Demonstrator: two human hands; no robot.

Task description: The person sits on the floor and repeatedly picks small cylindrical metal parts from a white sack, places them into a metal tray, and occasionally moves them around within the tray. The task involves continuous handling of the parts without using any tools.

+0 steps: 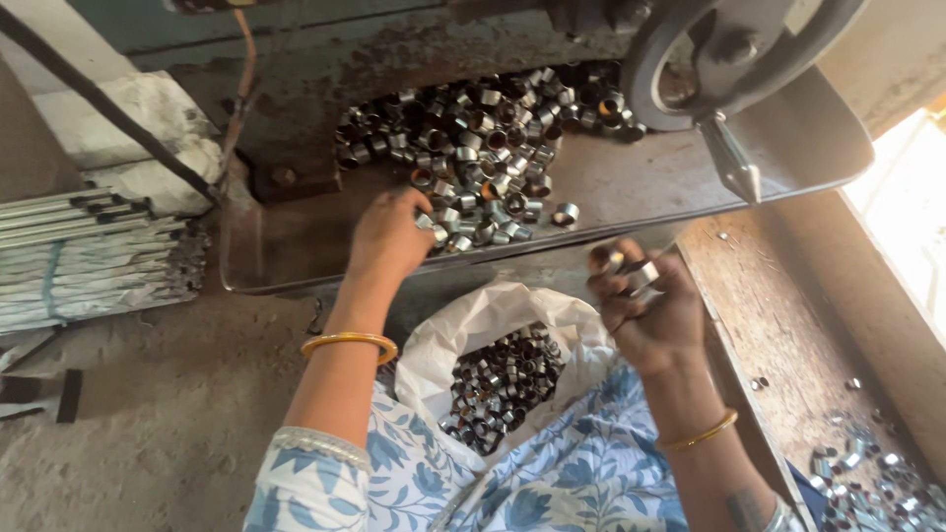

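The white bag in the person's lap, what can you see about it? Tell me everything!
The white bag looks like thin, crinkly plastic. Its mouth is open and folded back, facing up. Inside lies a heap of small shiny metal rings, short and hollow. It sits on blue flowered cloth, between the person's arms, just below the metal tray. Neither hand touches it.

Rings [483, 163]: shiny metal
Tray [296, 251]: dull, rusted steel
Sack [463, 330]: white woven plastic
Bangles [350, 341]: glossy gold metal
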